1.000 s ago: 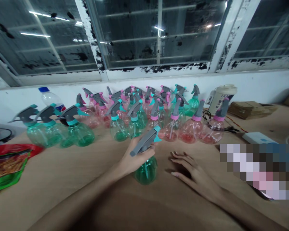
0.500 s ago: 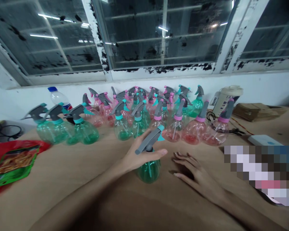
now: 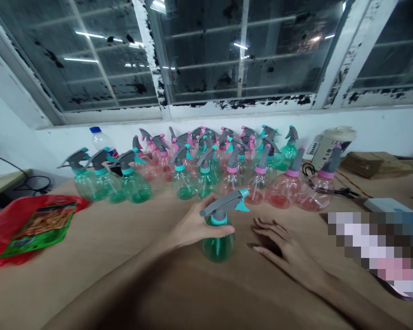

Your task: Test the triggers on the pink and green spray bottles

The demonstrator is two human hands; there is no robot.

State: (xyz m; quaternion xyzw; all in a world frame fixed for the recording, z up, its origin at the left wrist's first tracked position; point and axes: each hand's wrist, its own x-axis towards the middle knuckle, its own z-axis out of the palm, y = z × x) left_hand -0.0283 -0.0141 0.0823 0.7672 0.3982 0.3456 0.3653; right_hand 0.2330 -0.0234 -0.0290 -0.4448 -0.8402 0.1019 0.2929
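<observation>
A green spray bottle [image 3: 218,250] with a grey and turquoise head stands on the table in front of me. My left hand [image 3: 194,225] is wrapped round its upper body from the left, thumb across the front just below the turquoise collar and the other fingers mostly hidden behind. The nozzle points to the right. To the right of the bottle, apart from it, my right hand [image 3: 284,247] rests on the tabletop, fingers spread and holding nothing. Green spray bottles [image 3: 136,190] and pink spray bottles [image 3: 278,192] stand in rows behind.
A red plastic bag [image 3: 7,220] with a green snack packet [image 3: 41,229] lies at left. Behind the rows stand a blue-capped bottle [image 3: 101,140] and a coffee cup [image 3: 332,144]. Flattened brown cardboard [image 3: 378,164], a white box [image 3: 383,205] and a blurred-out object are at right.
My left hand has gone from around the neck to lower on the bottle, baring the turquoise collar. The spray head now sits more level. The right hand stays in place; the view has shifted slightly.
</observation>
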